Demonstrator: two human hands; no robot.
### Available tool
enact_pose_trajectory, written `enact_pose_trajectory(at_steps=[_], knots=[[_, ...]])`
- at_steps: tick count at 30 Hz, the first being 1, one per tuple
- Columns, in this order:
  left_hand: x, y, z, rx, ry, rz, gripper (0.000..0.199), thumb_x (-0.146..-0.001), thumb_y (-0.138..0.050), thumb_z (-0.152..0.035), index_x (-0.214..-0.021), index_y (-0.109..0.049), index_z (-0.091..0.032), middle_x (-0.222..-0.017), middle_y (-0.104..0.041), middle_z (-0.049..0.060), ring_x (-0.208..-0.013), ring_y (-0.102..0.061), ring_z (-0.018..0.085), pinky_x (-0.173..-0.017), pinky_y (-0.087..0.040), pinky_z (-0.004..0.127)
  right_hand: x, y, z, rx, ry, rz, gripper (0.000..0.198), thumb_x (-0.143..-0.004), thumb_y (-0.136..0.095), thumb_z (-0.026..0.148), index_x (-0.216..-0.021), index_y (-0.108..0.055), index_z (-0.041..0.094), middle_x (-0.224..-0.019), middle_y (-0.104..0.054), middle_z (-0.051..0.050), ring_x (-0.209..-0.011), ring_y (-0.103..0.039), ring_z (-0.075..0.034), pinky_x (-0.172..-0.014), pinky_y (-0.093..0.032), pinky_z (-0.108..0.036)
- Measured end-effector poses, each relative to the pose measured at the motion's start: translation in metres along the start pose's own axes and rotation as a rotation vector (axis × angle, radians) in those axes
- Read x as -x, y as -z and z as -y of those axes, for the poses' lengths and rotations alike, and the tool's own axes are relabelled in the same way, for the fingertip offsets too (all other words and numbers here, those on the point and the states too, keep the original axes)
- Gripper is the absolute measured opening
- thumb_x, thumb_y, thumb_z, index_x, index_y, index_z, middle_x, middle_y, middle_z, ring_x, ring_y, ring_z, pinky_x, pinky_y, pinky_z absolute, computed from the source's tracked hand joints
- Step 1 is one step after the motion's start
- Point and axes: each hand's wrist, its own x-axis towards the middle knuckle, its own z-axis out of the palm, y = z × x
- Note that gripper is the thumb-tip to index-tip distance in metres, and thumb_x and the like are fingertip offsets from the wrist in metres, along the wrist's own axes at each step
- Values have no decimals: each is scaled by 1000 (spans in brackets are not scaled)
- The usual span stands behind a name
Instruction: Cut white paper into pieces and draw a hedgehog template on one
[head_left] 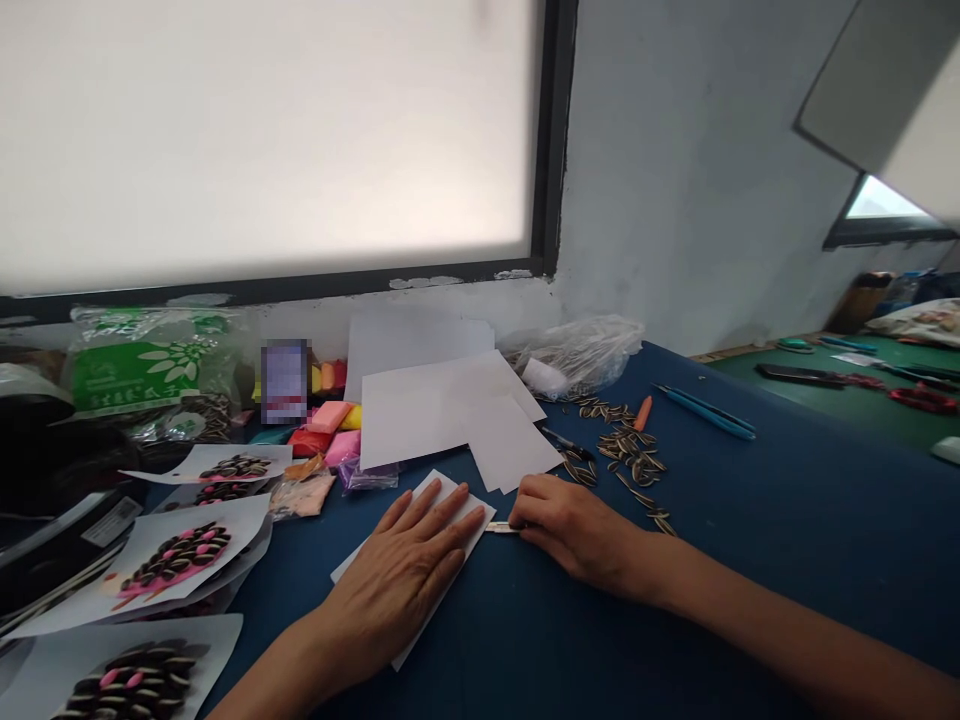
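My left hand (409, 560) lies flat with fingers stretched over a folded white paper (469, 510), pressing it on the blue table. To its right, my right hand (566, 522) is closed around a slim, pale, blade-like tool (501, 527). The tool's tip reaches the right edge of the folded paper, close to my left fingertips. Its handle is hidden in my fist. Behind both hands lie loose white sheets (427, 400), partly overlapping. Sunflower seeds (630, 455) are scattered beyond my right hand, beside a dark pen (568, 443).
Cards with seeds stuck on pink shapes (176, 555) are piled at the left. Behind them are a green seed bag (142, 370) and colourful clay packets (330, 418). An orange stick (643, 413), blue tweezers (705, 410) and a clear plastic bag (592, 350) lie farther back.
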Motion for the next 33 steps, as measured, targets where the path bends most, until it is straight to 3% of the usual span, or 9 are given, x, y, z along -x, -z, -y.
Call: enact_pose_trajectory(at_steps=[12,33], knots=[[-1,2,-1,-9,11,32,46,-109,-16,-50,-154,-21,-45,-162,-17,-6,-149,-10,28,-116,-17,60,1,0,4,-24,23,25,14,-91,-58,3,-97,-66,12,-97,-60,-8,-86,-58,-19,-75,-48,-29],[0,1,-2,-11,-3,-30,44,-110,-19,-48,-153,-26,-44,-162,-20,-6,-148,-14,29,-117,-19,59,1,-2,17,-50,18,34,14,-91,-57,4,-94,-64,15,-95,-60,-7,-86,-58,-19,-75,-49,-30]])
